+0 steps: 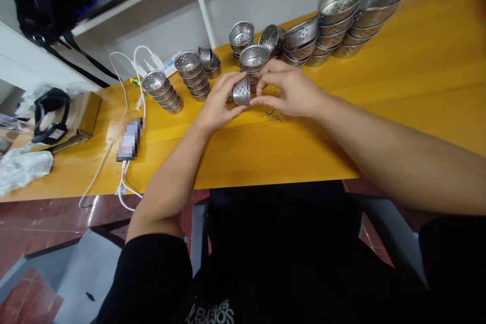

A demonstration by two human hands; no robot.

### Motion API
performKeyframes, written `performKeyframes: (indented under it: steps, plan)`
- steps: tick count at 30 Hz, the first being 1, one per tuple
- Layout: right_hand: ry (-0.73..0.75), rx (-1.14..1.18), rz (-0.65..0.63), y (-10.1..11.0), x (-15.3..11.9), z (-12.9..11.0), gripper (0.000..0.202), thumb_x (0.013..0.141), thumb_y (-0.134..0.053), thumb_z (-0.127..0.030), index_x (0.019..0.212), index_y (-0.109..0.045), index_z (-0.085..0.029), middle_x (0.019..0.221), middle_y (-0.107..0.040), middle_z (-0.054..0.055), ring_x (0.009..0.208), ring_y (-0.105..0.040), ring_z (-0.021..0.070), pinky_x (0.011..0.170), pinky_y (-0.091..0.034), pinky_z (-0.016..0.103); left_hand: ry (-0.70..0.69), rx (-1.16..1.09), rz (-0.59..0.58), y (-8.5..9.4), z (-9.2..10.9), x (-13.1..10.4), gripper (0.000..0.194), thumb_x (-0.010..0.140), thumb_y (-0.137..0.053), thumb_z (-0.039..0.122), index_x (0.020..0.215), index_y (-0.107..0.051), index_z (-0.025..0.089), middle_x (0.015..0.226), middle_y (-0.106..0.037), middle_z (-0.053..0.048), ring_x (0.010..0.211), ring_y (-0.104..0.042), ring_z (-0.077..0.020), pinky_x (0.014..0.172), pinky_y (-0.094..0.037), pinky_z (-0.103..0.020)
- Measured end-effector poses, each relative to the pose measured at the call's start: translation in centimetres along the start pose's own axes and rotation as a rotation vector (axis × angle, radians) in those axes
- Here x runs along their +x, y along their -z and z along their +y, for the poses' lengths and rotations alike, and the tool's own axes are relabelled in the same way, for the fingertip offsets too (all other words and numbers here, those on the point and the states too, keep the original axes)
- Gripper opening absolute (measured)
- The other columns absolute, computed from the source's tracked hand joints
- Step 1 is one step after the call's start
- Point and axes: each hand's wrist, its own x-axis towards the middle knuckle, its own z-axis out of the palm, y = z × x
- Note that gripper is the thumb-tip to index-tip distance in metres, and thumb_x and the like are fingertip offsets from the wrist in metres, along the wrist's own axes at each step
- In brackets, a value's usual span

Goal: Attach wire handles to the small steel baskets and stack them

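Observation:
My left hand (220,98) wraps around a small perforated metal cup (242,92), which is tipped on its side with its rim facing right. My right hand (286,86) is at that rim, thumb and forefinger curled towards each other in a pinch. Whatever lies between those fingertips, if anything, is too small to make out. Below my right hand, thin wire pieces (279,114) lie on the table. Just behind my hands stands a stack of perforated cups (254,58), partly hidden by my fingers.
More perforated cup stacks stand on the yellow table (246,162): small ones (193,76) on the left, larger ones (337,20) at the back right. A phone (129,139) with white cables lies left. Farther left are headphones (51,116) by a cardboard box (85,116).

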Motion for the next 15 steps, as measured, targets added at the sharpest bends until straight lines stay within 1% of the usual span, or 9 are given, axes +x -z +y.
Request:
performKeyframes:
  steps: [4, 6, 7, 9, 11, 12, 13, 14, 15]
  plan:
    - [-0.001, -0.003, 0.06, 0.0, -0.2, 0.9, 0.063, 0.116, -0.078, -0.094, 0.157, -0.09, -0.048, 0.146, -0.087, 0.016, 0.154, -0.069, 0.0573, 0.134, -0.058, 0.084, 0.064, 0.038, 0.025, 0.5, -0.3, -0.2, 0.107, 0.098, -0.077, 0.116, 0.172, -0.071, 0.039, 0.175, -0.081, -0.015, 0.173, -0.077, -0.0445, 0.153, -0.06, -0.07]
    - [-0.01, -0.013, 0.058, 0.0, -0.2, 1.7, 0.066, 0.115, -0.078, -0.096, 0.156, -0.09, -0.046, 0.142, -0.088, 0.017, 0.153, -0.069, 0.0563, 0.134, -0.059, 0.081, 0.108, 0.053, 0.051, 0.9, -0.6, -0.3, 0.11, 0.095, -0.079, 0.117, 0.17, -0.071, 0.037, 0.173, -0.081, -0.017, 0.173, -0.077, -0.045, 0.154, -0.059, -0.07]
    - [-0.012, -0.024, 0.033, 0.0, -0.2, 2.2, 0.066, 0.115, -0.078, -0.097, 0.152, -0.091, -0.043, 0.141, -0.088, 0.017, 0.149, -0.071, 0.0551, 0.134, -0.06, 0.078, 0.127, 0.057, 0.069, 1.1, -0.8, -0.3, 0.11, 0.095, -0.08, 0.117, 0.169, -0.071, 0.037, 0.172, -0.081, -0.016, 0.172, -0.078, -0.0449, 0.155, -0.059, -0.07]
    - [-0.009, -0.069, -0.063, 0.0, -0.1, 3.4, 0.067, 0.114, -0.078, -0.098, 0.137, -0.093, -0.036, 0.138, -0.086, 0.018, 0.138, -0.077, 0.052, 0.128, -0.064, 0.074, 0.154, 0.061, 0.121, 1.3, -1.2, -0.4, 0.109, 0.095, -0.079, 0.117, 0.168, -0.071, 0.037, 0.17, -0.081, -0.015, 0.17, -0.079, -0.0441, 0.154, -0.059, -0.07]
    - [0.0, -0.128, -0.164, -0.2, 0.0, 4.7, 0.066, 0.113, -0.078, -0.096, 0.121, -0.092, -0.032, 0.132, -0.084, 0.018, 0.127, -0.08, 0.0495, 0.12, -0.068, 0.072, 0.171, 0.072, 0.189, 1.2, -1.8, -0.5, 0.106, 0.097, -0.077, 0.117, 0.168, -0.07, 0.038, 0.167, -0.081, -0.014, 0.169, -0.079, -0.0432, 0.154, -0.059, -0.07]
    - [0.003, -0.154, -0.195, -0.3, 0.0, 5.2, 0.065, 0.112, -0.079, -0.094, 0.117, -0.091, -0.031, 0.129, -0.082, 0.018, 0.124, -0.081, 0.049, 0.117, -0.069, 0.071, 0.178, 0.08, 0.225, 1.0, -2.1, -0.6, 0.105, 0.099, -0.076, 0.116, 0.168, -0.069, 0.037, 0.166, -0.081, -0.015, 0.169, -0.079, -0.0429, 0.154, -0.059, -0.069]
    - [-0.001, -0.17, -0.201, -0.4, 0.0, 5.5, 0.064, 0.113, -0.078, -0.093, 0.116, -0.09, -0.03, 0.127, -0.082, 0.018, 0.123, -0.081, 0.0492, 0.116, -0.069, 0.071, 0.186, 0.087, 0.258, 0.9, -2.5, -0.7, 0.103, 0.101, -0.075, 0.115, 0.168, -0.069, 0.037, 0.166, -0.08, -0.016, 0.17, -0.078, -0.0425, 0.154, -0.06, -0.068]
    - [-0.012, -0.176, -0.179, -0.5, 0.0, 5.7, 0.063, 0.114, -0.078, -0.091, 0.12, -0.091, -0.03, 0.127, -0.082, 0.018, 0.124, -0.081, 0.0498, 0.117, -0.069, 0.072, 0.191, 0.088, 0.289, 0.6, -2.8, -0.7, 0.1, 0.103, -0.073, 0.113, 0.168, -0.069, 0.036, 0.165, -0.08, -0.016, 0.17, -0.078, -0.0418, 0.153, -0.06, -0.067]
    - [-0.03, -0.171, -0.132, -0.6, 0.0, 5.8, 0.064, 0.116, -0.077, -0.09, 0.129, -0.091, -0.029, 0.129, -0.084, 0.019, 0.128, -0.08, 0.0509, 0.12, -0.068, 0.072, 0.191, 0.084, 0.307, 0.4, -3.1, -0.8, 0.098, 0.106, -0.071, 0.111, 0.168, -0.068, 0.036, 0.165, -0.079, -0.017, 0.17, -0.077, -0.041, 0.153, -0.061, -0.066]
